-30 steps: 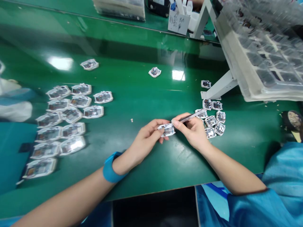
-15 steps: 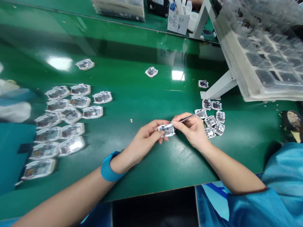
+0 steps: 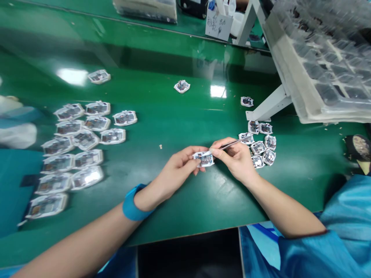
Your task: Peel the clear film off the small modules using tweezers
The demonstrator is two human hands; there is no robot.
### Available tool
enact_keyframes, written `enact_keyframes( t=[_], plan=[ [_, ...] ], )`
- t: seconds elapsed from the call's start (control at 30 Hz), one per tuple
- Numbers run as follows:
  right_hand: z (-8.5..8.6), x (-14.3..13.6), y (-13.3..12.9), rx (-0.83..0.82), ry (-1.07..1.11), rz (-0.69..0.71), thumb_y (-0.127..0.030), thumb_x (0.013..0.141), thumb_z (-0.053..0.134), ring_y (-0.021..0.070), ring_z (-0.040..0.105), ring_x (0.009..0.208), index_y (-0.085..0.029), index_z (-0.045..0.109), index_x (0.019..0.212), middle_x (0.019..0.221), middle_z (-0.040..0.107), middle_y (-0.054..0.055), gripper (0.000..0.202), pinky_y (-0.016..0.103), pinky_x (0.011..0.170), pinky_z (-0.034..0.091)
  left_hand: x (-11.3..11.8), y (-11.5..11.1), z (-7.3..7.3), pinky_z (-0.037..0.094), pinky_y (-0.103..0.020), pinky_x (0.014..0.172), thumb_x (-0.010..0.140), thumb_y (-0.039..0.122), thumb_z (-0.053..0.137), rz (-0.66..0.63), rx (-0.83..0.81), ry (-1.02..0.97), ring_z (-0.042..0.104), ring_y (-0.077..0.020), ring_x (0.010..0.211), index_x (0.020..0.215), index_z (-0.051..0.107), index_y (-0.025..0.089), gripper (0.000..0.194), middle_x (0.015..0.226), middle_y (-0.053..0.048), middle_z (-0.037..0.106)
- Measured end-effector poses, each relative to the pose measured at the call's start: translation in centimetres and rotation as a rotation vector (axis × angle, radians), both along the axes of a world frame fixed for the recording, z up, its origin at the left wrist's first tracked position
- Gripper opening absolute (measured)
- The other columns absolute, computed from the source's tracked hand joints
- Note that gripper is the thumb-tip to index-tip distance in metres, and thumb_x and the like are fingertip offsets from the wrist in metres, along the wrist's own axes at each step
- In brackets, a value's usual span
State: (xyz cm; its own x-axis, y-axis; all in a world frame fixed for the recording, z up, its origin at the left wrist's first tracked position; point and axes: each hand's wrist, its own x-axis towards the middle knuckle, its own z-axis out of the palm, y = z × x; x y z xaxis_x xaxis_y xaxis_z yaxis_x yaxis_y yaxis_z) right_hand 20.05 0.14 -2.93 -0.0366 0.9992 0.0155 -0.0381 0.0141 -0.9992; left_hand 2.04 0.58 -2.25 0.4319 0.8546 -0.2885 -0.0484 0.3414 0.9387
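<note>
My left hand (image 3: 185, 164), with a blue band on its wrist, pinches a small white-edged electronic unit (image 3: 204, 159) between thumb and fingers. From the right, my right hand (image 3: 232, 156) is closed on metal tweezers (image 3: 236, 141), whose rear end points up and to the right. A pale tip or strip lies over the unit's upper edge; which of the two it is cannot be made out. Right of my right hand sits a cluster of similar units (image 3: 257, 147). A larger group of them (image 3: 87, 139) lies on the left of the green table (image 3: 162, 185).
Single units lie farther back at the left (image 3: 99, 76), middle (image 3: 182, 86) and right (image 3: 247, 101). A white metal stand (image 3: 272, 103) carries a clear compartment tray (image 3: 327, 88). At the right edge is a dark round dish (image 3: 359, 148). A labelled holder (image 3: 218, 26) stands behind.
The three single units at the back have shifted slightly left and nearer the front. Both hands keep almost the same place and grip.
</note>
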Motion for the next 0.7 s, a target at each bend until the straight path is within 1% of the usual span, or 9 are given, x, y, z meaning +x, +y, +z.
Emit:
enact_keyframes(
  t=[0.1, 0.2, 0.27, 0.37, 0.53, 0.63, 0.7],
  plan=[
    [-0.06, 0.21, 0.0, 0.025, -0.037, 0.013, -0.039, 0.076, 0.08, 0.0163, 0.067, 0.076, -0.021, 0.07, 0.079, 0.08, 0.071, 0.002, 0.021, 0.033, 0.072, 0.055, -0.13, 0.06, -0.07, 0.044, -0.026, 0.061, 0.083, 0.028, 0.063, -0.018, 0.012, 0.018, 0.056, -0.0136, 0.062, 0.108, 0.064, 0.013, 0.029, 0.071, -0.002, 0.068],
    [0.0, 0.39, 0.05, 0.027, -0.081, 0.027, -0.04, 0.077, 0.079, 0.0171, 0.067, 0.078, -0.021, 0.071, 0.08, 0.083, 0.072, 0.003, 0.02, 0.033, 0.074, 0.055, -0.27, 0.16, -0.05, 0.044, -0.027, 0.061, 0.083, 0.028, 0.064, -0.036, 0.026, 0.047, 0.056, -0.0138, 0.061, 0.11, 0.064, 0.014, 0.03, 0.07, -0.001, 0.069],
    [0.06, 0.42, 0.11, 0.02, -0.081, 0.025, -0.041, 0.076, 0.08, 0.0168, 0.068, 0.077, -0.021, 0.071, 0.08, 0.082, 0.072, 0.002, 0.022, 0.033, 0.074, 0.055, -0.32, 0.23, 0.02, 0.044, -0.027, 0.062, 0.083, 0.028, 0.064, -0.049, 0.034, 0.06, 0.056, -0.014, 0.061, 0.109, 0.065, 0.015, 0.03, 0.07, -0.001, 0.068],
    [0.16, 0.31, 0.21, -0.005, -0.064, 0.021, -0.044, 0.074, 0.081, 0.016, 0.067, 0.071, -0.022, 0.071, 0.079, 0.077, 0.072, 0.001, 0.025, 0.032, 0.069, 0.056, -0.29, 0.26, 0.1, 0.044, -0.027, 0.061, 0.083, 0.028, 0.064, -0.052, 0.041, 0.064, 0.055, -0.0137, 0.06, 0.108, 0.066, 0.015, 0.028, 0.069, -0.001, 0.068],
    [0.18, 0.07, 0.3, -0.033, -0.036, 0.024, -0.049, 0.072, 0.081, 0.0151, 0.066, 0.063, -0.022, 0.069, 0.078, 0.07, 0.071, -0.001, 0.029, 0.03, 0.062, 0.056, -0.13, 0.12, -0.1, 0.043, -0.027, 0.059, 0.086, 0.03, 0.063, -0.013, 0.009, 0.072, 0.053, -0.0127, 0.056, 0.106, 0.068, 0.014, 0.026, 0.066, -0.001, 0.067],
    [0.03, 0.05, 0.23, -0.029, -0.036, 0.015, -0.047, 0.073, 0.081, 0.0148, 0.066, 0.062, -0.022, 0.07, 0.079, 0.068, 0.07, -0.002, 0.028, 0.03, 0.063, 0.056, -0.04, 0.1, -0.19, 0.043, -0.026, 0.058, 0.087, 0.032, 0.063, 0.038, -0.066, -0.009, 0.055, -0.0132, 0.058, 0.105, 0.069, 0.013, 0.027, 0.069, -0.003, 0.068],
    [-0.09, 0.05, 0.13, -0.012, -0.04, -0.028, -0.043, 0.074, 0.08, 0.015, 0.068, 0.065, -0.022, 0.072, 0.083, 0.072, 0.072, -0.001, 0.024, 0.031, 0.067, 0.057, 0.0, 0.15, -0.05, 0.044, -0.026, 0.057, 0.087, 0.031, 0.062, 0.088, -0.136, -0.089, 0.058, -0.0143, 0.06, 0.102, 0.068, 0.012, 0.025, 0.071, -0.005, 0.069]
  ],
)
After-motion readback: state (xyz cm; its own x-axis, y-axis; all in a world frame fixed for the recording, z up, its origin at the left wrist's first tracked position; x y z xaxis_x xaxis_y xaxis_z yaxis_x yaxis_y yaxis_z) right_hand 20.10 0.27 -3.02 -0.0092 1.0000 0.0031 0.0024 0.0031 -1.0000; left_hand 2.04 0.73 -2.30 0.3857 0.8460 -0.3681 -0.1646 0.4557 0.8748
